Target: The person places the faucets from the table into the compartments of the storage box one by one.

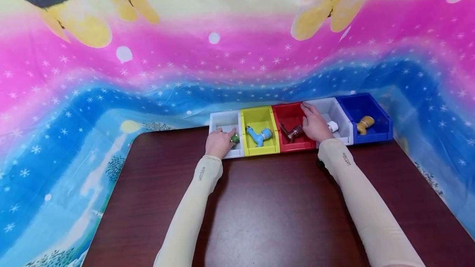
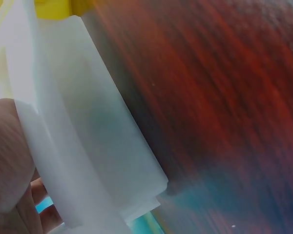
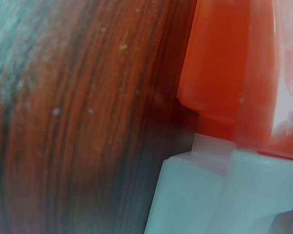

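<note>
In the head view my left hand (image 1: 219, 141) grips the left wall of a white bin (image 1: 225, 154) at the left end of a row. Beside its fingers, a small green piece (image 1: 234, 138) shows inside; the rest of it is covered. Fingers also show past the white bin's side in the left wrist view. My right hand (image 1: 316, 123) rests over the rim between a red bin (image 1: 297, 148) and a second white bin (image 1: 345, 125), fingers stretched forward. A brown bent, tap-shaped piece (image 1: 292, 133) lies in the red bin, and a white piece (image 1: 332, 126) beside the right hand.
A yellow bin (image 1: 259, 151) holding a light blue bent piece (image 1: 259, 136) stands between the left white bin and the red one. At the right end, a blue bin (image 1: 375, 137) holds a yellow piece (image 1: 365, 125). Printed cloth (image 1: 178, 94) hangs behind the dark wooden table (image 1: 274, 209).
</note>
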{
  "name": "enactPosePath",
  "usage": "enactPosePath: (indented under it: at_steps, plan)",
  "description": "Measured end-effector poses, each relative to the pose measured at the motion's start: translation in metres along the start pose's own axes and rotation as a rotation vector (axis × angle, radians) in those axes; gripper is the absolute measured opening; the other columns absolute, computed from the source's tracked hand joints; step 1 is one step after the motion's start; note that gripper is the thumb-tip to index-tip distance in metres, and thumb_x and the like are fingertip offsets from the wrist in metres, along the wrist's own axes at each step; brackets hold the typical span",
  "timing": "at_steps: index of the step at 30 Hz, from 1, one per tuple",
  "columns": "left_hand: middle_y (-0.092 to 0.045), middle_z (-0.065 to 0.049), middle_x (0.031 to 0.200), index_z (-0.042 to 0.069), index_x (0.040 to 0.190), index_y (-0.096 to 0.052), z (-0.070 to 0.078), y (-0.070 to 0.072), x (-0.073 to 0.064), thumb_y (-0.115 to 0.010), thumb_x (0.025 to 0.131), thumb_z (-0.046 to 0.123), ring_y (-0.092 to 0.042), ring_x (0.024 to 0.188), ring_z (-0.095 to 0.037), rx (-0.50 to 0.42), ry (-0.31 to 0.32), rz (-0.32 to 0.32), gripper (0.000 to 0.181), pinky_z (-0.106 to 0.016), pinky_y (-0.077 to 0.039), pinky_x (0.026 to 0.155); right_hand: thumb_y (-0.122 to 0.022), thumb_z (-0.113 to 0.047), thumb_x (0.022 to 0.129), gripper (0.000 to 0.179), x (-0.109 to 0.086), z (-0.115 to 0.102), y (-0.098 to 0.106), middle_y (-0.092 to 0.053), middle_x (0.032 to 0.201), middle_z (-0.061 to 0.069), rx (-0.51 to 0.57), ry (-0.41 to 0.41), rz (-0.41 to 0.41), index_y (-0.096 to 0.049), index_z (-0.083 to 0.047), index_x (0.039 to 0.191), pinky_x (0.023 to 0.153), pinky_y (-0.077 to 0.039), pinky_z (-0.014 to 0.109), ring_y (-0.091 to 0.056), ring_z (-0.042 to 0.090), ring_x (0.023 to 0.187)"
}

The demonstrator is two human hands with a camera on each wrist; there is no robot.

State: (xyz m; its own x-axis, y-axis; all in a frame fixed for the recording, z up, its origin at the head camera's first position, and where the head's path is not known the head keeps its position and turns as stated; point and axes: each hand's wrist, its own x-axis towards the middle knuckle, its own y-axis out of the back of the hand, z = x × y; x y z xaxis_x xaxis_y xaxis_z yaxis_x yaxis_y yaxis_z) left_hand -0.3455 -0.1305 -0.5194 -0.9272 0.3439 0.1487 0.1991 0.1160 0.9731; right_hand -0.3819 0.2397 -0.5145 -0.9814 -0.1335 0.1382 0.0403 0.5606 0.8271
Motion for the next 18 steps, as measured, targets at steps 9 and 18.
enactPosePath:
  at_steps: [9, 18]
  plan:
    - [-0.079, -0.005, 0.091, 0.022, 0.147, -0.061, 0.001, 0.001, -0.005, -0.074, 0.095, 0.044, -0.066, 0.097, -0.026, -0.077, -0.004, 0.034, 0.059, -0.04, -0.057, 0.076, -0.041, -0.015, 0.109, 0.059, 0.0, 0.004, -0.004, -0.019, 0.173, 0.01, -0.011, -0.003, 0.006, -0.024, -0.008, 0.166, 0.122, -0.026, 0.06, -0.026, 0.04, 0.155]
    - [-0.067, -0.005, 0.141, 0.02, 0.152, -0.055, -0.009, 0.018, -0.016, -0.064, 0.102, 0.04, -0.058, 0.132, -0.027, -0.21, -0.007, 0.133, 0.054, -0.045, -0.05, 0.108, -0.05, -0.026, 0.109, 0.064, -0.002, 0.001, 0.004, -0.022, 0.172, 0.015, -0.036, 0.011, 0.01, -0.025, -0.008, 0.166, 0.121, -0.026, 0.064, -0.026, 0.043, 0.154]
